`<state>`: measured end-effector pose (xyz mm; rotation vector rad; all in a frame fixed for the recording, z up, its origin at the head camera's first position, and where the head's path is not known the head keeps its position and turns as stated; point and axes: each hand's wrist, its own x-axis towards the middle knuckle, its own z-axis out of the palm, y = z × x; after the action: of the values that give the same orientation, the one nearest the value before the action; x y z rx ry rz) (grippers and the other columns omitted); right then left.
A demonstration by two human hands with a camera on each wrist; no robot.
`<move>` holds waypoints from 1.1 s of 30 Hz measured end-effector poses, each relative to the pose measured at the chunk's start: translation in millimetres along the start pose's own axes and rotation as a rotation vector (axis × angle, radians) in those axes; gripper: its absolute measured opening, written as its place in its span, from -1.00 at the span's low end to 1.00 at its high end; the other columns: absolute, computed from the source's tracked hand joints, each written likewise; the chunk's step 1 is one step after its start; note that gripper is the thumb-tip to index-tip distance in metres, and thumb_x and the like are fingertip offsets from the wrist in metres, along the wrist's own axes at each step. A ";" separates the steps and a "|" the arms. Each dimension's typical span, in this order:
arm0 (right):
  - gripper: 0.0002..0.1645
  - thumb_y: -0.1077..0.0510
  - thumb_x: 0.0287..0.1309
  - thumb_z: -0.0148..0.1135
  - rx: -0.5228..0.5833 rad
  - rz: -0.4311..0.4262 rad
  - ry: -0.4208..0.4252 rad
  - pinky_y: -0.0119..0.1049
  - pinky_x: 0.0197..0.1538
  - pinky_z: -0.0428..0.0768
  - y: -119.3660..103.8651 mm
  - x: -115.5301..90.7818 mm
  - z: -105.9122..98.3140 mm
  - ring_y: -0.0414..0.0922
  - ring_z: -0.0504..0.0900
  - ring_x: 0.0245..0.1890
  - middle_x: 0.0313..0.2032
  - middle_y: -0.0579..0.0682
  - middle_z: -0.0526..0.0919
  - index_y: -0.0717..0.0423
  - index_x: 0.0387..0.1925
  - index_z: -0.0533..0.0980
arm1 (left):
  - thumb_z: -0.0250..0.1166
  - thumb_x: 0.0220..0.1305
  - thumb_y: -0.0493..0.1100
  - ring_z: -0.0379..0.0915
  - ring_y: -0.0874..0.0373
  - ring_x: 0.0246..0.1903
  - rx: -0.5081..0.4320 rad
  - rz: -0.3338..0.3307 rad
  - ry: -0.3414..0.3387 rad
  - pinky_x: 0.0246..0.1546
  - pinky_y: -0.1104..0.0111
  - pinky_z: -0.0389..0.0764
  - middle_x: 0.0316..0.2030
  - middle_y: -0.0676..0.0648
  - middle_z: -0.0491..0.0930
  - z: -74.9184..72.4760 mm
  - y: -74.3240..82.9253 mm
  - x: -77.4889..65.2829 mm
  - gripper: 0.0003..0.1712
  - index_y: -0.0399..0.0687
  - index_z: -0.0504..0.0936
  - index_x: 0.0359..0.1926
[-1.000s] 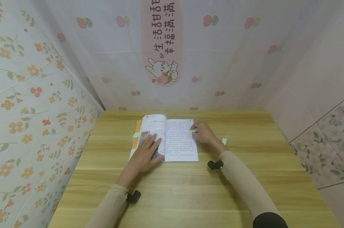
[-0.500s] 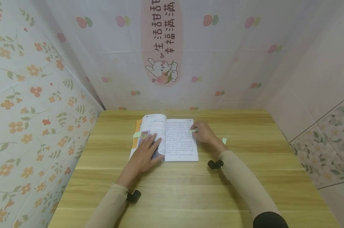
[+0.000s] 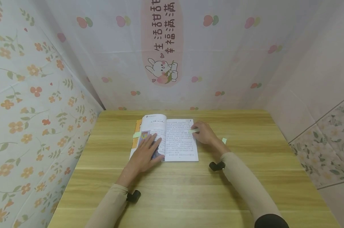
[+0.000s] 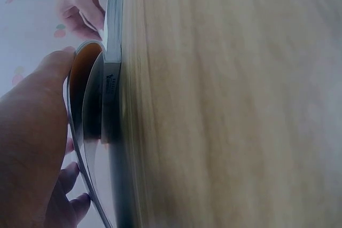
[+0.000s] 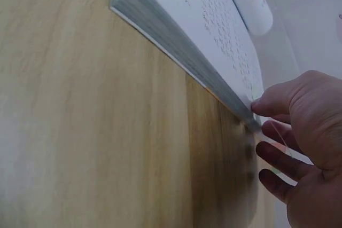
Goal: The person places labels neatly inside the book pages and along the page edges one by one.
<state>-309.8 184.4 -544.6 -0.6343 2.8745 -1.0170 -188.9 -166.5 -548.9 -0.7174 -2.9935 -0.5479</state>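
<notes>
An open book [image 3: 179, 144] lies on the table, printed text on its right page and a coloured picture on its left. My left hand [image 3: 144, 155] rests spread on the left page, holding it down; in the left wrist view that page bows up beside the spine. At the outer edge of the right page, my right hand [image 3: 205, 133] pinches a pale green sticky note [image 3: 194, 130] that overlaps the printed text. The right wrist view has the thumb [image 5: 272, 100] at the page edge, the other fingers spread beyond it.
Another pale green sticky tab [image 3: 137, 135] sticks out at the book's left side, over an orange cover flap [image 3: 138, 125]. A further pale green slip [image 3: 224, 141] shows beside the right wrist. Behind the wooden table [image 3: 172, 196] hangs a printed curtain [image 3: 231, 63].
My right hand and forearm have shifted very slightly to the right, still pinching the sticky note. The left hand and the book have stayed put.
</notes>
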 end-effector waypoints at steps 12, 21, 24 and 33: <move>-0.43 0.22 0.41 0.42 -0.122 -0.082 0.037 0.33 0.67 0.43 -1.0 -17.3 -2.4 0.38 0.55 0.53 0.43 0.39 0.63 0.43 0.34 0.61 | 0.22 0.62 0.39 -0.06 -0.28 0.84 -0.005 0.000 0.002 0.84 -0.22 0.03 0.84 -0.22 0.07 -1.1 0.7 0.3 -0.02 0.01 0.24 0.80; -0.37 0.12 0.44 0.41 -0.227 -0.217 0.053 0.35 0.67 0.40 -4.5 -29.8 -1.7 0.38 0.52 0.55 0.46 0.41 0.61 0.43 0.38 0.60 | 0.23 0.62 0.38 -0.05 -0.29 0.84 -0.007 0.001 0.005 0.84 -0.21 0.04 0.83 -0.24 0.08 -1.9 1.8 -0.3 -0.02 -0.01 0.26 0.79; -0.36 0.09 0.45 0.42 -0.273 -0.257 0.052 0.36 0.66 0.40 -5.4 -32.1 0.4 0.36 0.52 0.55 0.46 0.39 0.62 0.43 0.39 0.60 | 0.23 0.62 0.38 -0.05 -0.29 0.84 -0.005 0.001 0.003 0.84 -0.21 0.04 0.83 -0.24 0.08 -1.9 2.0 -0.4 -0.02 -0.01 0.26 0.80; -0.37 0.01 0.56 0.33 -0.309 -0.289 -0.004 0.43 0.70 0.31 -12.1 -35.2 3.0 0.41 0.46 0.60 0.49 0.36 0.62 0.38 0.41 0.60 | 0.23 0.63 0.38 -0.05 -0.29 0.83 -0.001 0.006 0.005 0.84 -0.23 0.05 0.83 -0.24 0.08 -1.3 1.7 -0.3 -0.02 -0.01 0.26 0.80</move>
<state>-272.6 187.6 -543.4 -1.0938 3.0226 -0.5862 -188.0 -165.7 -547.1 -0.7231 -2.9857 -0.5507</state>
